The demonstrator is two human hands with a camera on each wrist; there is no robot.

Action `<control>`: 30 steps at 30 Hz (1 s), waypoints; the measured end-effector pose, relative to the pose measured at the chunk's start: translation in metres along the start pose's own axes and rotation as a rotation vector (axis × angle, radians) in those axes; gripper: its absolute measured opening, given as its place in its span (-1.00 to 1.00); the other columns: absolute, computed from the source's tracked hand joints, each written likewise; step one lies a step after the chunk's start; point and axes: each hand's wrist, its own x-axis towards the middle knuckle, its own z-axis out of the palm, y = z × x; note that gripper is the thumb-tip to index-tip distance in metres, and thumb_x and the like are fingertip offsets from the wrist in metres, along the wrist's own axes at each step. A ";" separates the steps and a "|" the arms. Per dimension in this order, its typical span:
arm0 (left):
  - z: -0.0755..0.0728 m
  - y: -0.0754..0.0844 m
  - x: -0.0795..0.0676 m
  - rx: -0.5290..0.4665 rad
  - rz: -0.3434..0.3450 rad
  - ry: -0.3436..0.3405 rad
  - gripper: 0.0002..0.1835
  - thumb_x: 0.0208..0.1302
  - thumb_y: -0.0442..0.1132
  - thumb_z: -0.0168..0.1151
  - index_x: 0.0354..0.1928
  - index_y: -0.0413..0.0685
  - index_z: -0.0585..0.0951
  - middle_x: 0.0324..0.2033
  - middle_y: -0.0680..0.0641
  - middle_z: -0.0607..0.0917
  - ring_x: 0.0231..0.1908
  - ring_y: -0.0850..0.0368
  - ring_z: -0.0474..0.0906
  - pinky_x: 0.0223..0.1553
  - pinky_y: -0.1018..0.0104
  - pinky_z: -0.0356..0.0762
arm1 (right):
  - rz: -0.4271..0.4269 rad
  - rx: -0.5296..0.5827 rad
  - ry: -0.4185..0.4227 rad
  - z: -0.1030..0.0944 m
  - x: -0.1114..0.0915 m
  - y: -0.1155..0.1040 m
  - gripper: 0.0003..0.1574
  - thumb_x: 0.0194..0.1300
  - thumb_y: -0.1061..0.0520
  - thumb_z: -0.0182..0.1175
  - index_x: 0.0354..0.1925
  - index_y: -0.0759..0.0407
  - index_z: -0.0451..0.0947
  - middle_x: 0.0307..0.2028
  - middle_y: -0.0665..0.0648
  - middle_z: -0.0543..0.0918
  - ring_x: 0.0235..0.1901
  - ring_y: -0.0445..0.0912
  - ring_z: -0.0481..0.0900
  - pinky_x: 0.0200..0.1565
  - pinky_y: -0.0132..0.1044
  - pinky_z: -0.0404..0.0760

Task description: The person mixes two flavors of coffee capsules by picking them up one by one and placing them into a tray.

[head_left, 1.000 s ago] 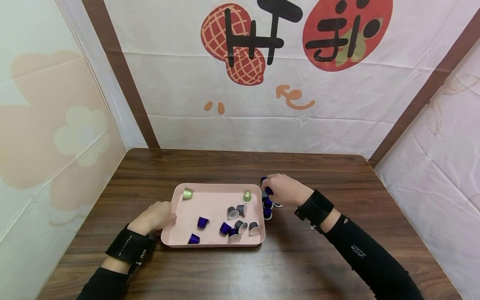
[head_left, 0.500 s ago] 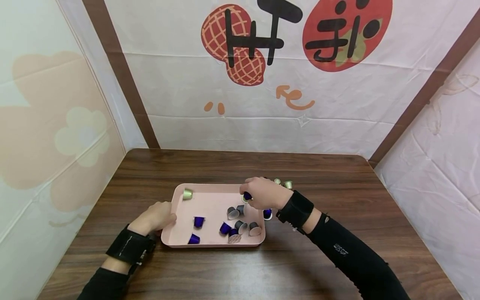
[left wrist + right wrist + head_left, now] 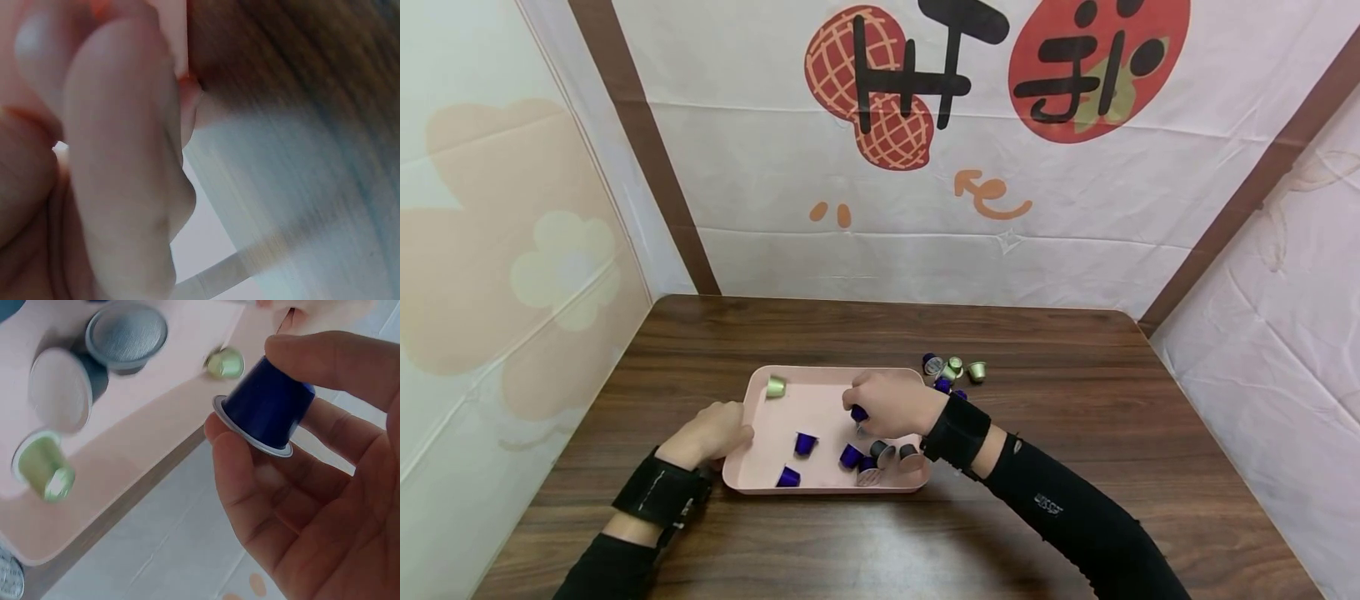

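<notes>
My right hand (image 3: 895, 406) is over the right half of a pink tray (image 3: 827, 390). Thumb and fingers pinch a dark blue coffee capsule (image 3: 269, 406) with a silver rim, seen large in the right wrist view. My left hand (image 3: 711, 435) grips the tray's left edge; in the left wrist view its curled fingers (image 3: 119, 150) fill much of the picture. Inside the tray lie several blue capsules (image 3: 805, 444), some grey capsules (image 3: 882, 453) and a green capsule (image 3: 776, 387) at the back left. The right hand covers part of the tray; a second green capsule (image 3: 44, 465) shows in the right wrist view.
A loose group of capsules, blue and green (image 3: 977, 372), lies on the wooden table (image 3: 1037, 467) just beyond the tray's back right corner. Printed cloth walls (image 3: 880, 267) stand behind the table and at both sides.
From the capsule group right of the tray, my right hand has moved left over the tray, carrying a blue capsule. The left hand has stayed at the tray's left edge.
</notes>
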 end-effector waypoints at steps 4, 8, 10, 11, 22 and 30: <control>0.001 0.001 0.000 -0.002 0.005 0.004 -0.87 0.12 -0.31 0.02 -0.50 -0.22 0.48 -0.67 -0.08 0.49 -0.73 0.12 0.45 -0.72 0.31 0.41 | -0.016 0.011 -0.011 0.006 0.007 -0.007 -0.67 0.19 0.10 0.24 -0.04 0.06 0.60 -0.23 -0.02 0.57 -0.39 -0.28 0.41 -0.39 -0.51 0.38; 0.001 0.001 0.001 0.014 0.011 0.007 -0.87 0.11 -0.31 0.03 -0.52 -0.20 0.48 -0.67 -0.07 0.49 -0.72 0.13 0.45 -0.71 0.32 0.40 | -0.021 0.044 -0.038 0.011 0.012 -0.013 -0.67 0.22 0.09 0.21 -0.02 0.07 0.58 -0.21 -0.01 0.57 -0.39 -0.27 0.43 -0.37 -0.50 0.41; 0.001 0.001 0.001 0.018 0.013 0.008 -0.87 0.11 -0.31 0.03 -0.53 -0.19 0.48 -0.67 -0.07 0.49 -0.72 0.13 0.45 -0.70 0.32 0.39 | -0.030 0.046 -0.041 0.014 0.015 -0.015 -0.68 0.23 0.09 0.21 -0.03 0.07 0.58 -0.21 -0.01 0.57 -0.37 -0.26 0.44 -0.32 -0.50 0.44; 0.001 0.001 0.001 0.018 0.013 0.008 -0.87 0.11 -0.31 0.03 -0.53 -0.19 0.48 -0.67 -0.07 0.49 -0.72 0.13 0.45 -0.70 0.32 0.39 | -0.033 0.051 -0.039 0.016 0.016 -0.015 -0.68 0.23 0.09 0.21 -0.03 0.08 0.57 -0.21 -0.01 0.57 -0.36 -0.27 0.45 -0.29 -0.50 0.45; -0.001 0.003 0.000 0.003 -0.008 -0.008 -0.87 0.14 -0.30 0.03 -0.50 -0.20 0.47 -0.68 -0.07 0.49 -0.75 0.14 0.44 -0.74 0.34 0.37 | -0.041 0.071 -0.045 0.023 0.020 -0.020 -0.63 0.23 0.06 0.24 0.01 0.08 0.56 -0.11 0.01 0.60 -0.25 -0.27 0.52 -0.13 -0.47 0.49; 0.000 0.001 0.000 0.008 -0.015 -0.008 -0.87 0.14 -0.30 0.03 -0.50 -0.19 0.47 -0.67 -0.07 0.49 -0.73 0.13 0.44 -0.72 0.33 0.38 | 0.001 0.079 -0.046 0.015 0.013 -0.008 -0.62 0.24 0.06 0.21 0.04 0.07 0.55 -0.09 0.05 0.58 -0.30 -0.24 0.52 -0.28 -0.46 0.47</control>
